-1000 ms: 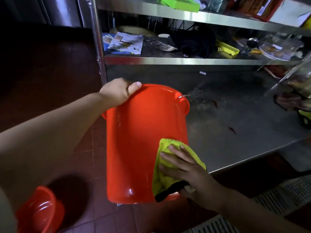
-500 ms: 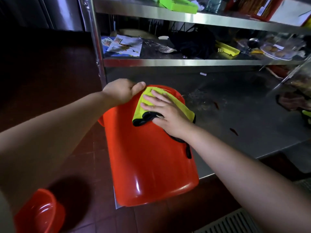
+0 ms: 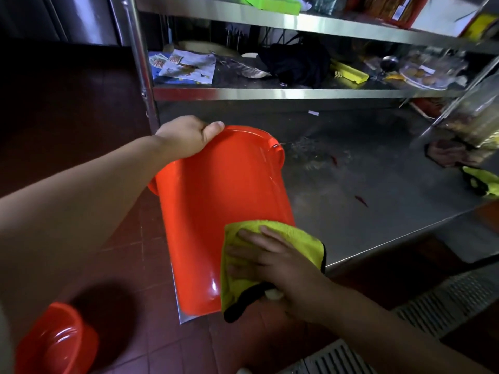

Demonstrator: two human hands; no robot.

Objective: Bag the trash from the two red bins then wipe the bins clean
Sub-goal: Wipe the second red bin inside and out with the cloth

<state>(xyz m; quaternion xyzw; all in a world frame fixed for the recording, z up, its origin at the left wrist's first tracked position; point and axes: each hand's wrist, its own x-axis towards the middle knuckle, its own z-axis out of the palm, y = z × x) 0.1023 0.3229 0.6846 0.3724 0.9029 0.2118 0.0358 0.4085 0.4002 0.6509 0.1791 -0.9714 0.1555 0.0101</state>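
1. Red bin [image 3: 216, 211] lying tilted on its side at the left front corner of the steel counter [image 3: 378, 211], base end overhanging the front edge toward the camera, rim end further in over the counter top.
2. Left hand [image 3: 186, 137] at the far upper rim of the bin, closed around the rim, thumb on the outer wall and pointing right, fingers curled out of sight behind the rim.
3. Left forearm extended in a straight line from the lower left of view up to that rim, wrist level with the hand.
4. Yellow cloth [image 3: 272, 255] with a black edge, pressed against the outer wall of the bin near its base end, on the side nearest the front edge of the counter; lower corner of the cloth hanging free below the bin.
5. Right hand [image 3: 278, 268] flat on the cloth, palm down, fingers spread and pointing left across it; open, pressing rather than gripping. Thumb tucked under near the black edge; contact there not clear.
6. Right forearm entering from the lower right corner of view, angled up and left to the cloth.
7. Second red bin [image 3: 54, 341] standing on the tiled floor [image 3: 129, 255] at the lower left, mouth upward, well apart from both hands.
8. Another yellow cloth [image 3: 483, 182] lying at the right end of the counter, near its front edge.
9. Shelf [image 3: 270, 93] above the back of the counter, carrying papers [image 3: 186, 66] at its left end.
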